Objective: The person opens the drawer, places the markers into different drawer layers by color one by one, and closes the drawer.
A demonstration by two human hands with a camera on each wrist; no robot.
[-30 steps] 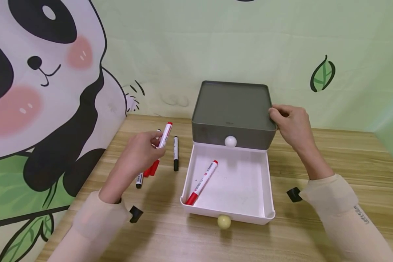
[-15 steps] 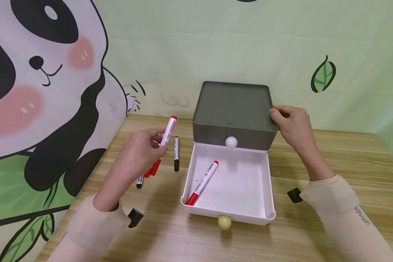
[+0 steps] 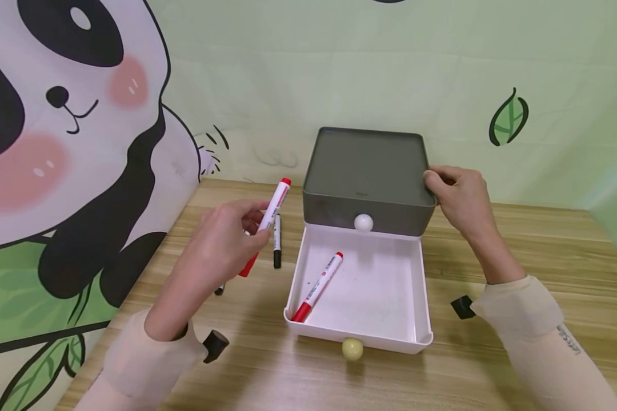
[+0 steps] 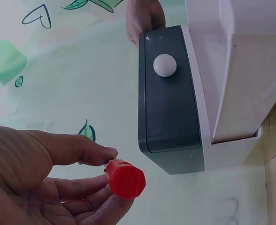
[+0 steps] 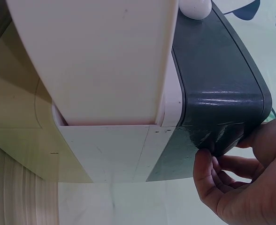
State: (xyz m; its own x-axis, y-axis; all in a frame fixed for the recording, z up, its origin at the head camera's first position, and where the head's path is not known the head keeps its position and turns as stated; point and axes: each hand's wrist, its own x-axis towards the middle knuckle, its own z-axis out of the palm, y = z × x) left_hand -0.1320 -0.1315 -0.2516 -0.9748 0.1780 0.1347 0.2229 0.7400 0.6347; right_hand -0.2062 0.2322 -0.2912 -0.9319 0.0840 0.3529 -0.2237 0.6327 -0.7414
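Note:
My left hand (image 3: 221,245) pinches a red-capped white marker (image 3: 275,204) between thumb and fingers, held slanted to the left of a small drawer box. In the left wrist view the marker's red cap (image 4: 126,180) points at the camera. My right hand (image 3: 461,197) grips the right edge of the box's dark grey top section (image 3: 368,165); the right wrist view shows its thumb and fingertips pinching that edge. Below the grey section a white drawer (image 3: 375,285) is pulled out. Another red-capped marker (image 3: 321,285) lies slanted inside it, along the left side.
A black-capped marker (image 3: 277,242) lies on the wooden table (image 3: 267,365) left of the drawer. Another black cap (image 3: 219,290) shows from under my left hand. A white knob (image 3: 363,222) and a yellowish knob (image 3: 352,349) stick out in front. A printed wall cloth (image 3: 267,85) hangs behind.
My left hand has lifted the red-capped marker slightly and carried it right, toward the drawer. The right hand stays on the box.

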